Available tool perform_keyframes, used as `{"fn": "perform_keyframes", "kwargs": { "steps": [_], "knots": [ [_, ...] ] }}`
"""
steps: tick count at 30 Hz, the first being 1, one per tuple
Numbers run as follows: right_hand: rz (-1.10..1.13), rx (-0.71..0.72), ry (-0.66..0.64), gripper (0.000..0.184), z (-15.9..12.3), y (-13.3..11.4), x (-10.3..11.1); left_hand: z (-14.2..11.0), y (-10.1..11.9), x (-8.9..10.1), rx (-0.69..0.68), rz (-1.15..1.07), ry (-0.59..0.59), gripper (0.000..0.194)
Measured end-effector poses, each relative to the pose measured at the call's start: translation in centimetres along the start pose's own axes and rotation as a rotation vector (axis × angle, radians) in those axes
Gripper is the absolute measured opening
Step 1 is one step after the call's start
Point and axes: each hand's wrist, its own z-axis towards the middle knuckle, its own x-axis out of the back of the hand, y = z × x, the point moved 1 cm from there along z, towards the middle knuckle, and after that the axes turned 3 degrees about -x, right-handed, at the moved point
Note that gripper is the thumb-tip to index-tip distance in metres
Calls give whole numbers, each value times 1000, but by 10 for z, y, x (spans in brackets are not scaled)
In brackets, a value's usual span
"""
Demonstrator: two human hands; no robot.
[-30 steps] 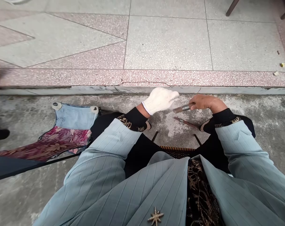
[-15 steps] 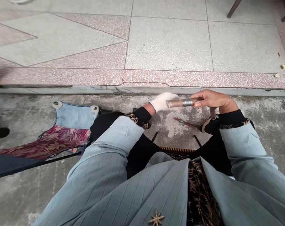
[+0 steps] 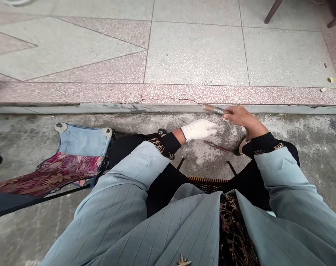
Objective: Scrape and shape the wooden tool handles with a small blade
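The person's right hand (image 3: 241, 115) was closed around a short, thick tool (image 3: 216, 110), held above the front edge of the concrete floor (image 3: 309, 135), where that floor met the tiled step (image 3: 197, 55). The tool was a dull brown bar with a blunt, paler end pointing left; from this view that end lay across the step's front edge, though whether it touched could not be told. A silvery winding (image 3: 219, 111), like wire in tight turns, wrapped its middle, and the rest ran darker into the fingers. The bar lay nearly level, its pale end a little higher.

The left hand (image 3: 199, 129), in a white knitted glove (image 3: 192, 131), hung just below and to the left of the tool, apart from it, back upward and fingers together. Its palm was hidden, so whether it was closed or held anything could not be told.

On the floor near the gloved fingertips lay 1 thin rod (image 3: 217, 146), reddish brown, with a greyish band toward its left end. Its right end reached close to 1 dark shoe (image 3: 242, 145). A chair (image 3: 76, 162) with denim and floral cloth stood at the left.
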Motion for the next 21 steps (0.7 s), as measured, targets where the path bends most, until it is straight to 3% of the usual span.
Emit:
{"fn": "perform_keyframes", "kwargs": {
  "steps": [2,5,8,10,12,14,18,21],
  "knots": [
    [-247,-8,-66,24,0,-4,-2,-3,-1,4,20,80,-6,34],
    [-452,51,-352,21,-3,-11,-8,-7,-1,11,18,152,-8,30],
    [-347,214,-726,19,-10,-15,-10,-9,-2,17,7,134,-18,29],
    [-139,314,-867,27,-14,-15,-3,-9,-6,19,13,33,-12,30],
    [81,365,-845,42,-19,-13,10,-9,-9,19,-1,-134,16,30],
    [290,363,-742,50,-23,-9,22,-10,-13,17,-4,-316,47,31],
    [608,315,-403,49,-23,-4,32,-13,-15,11,26,-552,41,34],
    [705,257,-168,48,-16,-2,27,-11,-15,8,56,-591,77,32]
  ]
}}
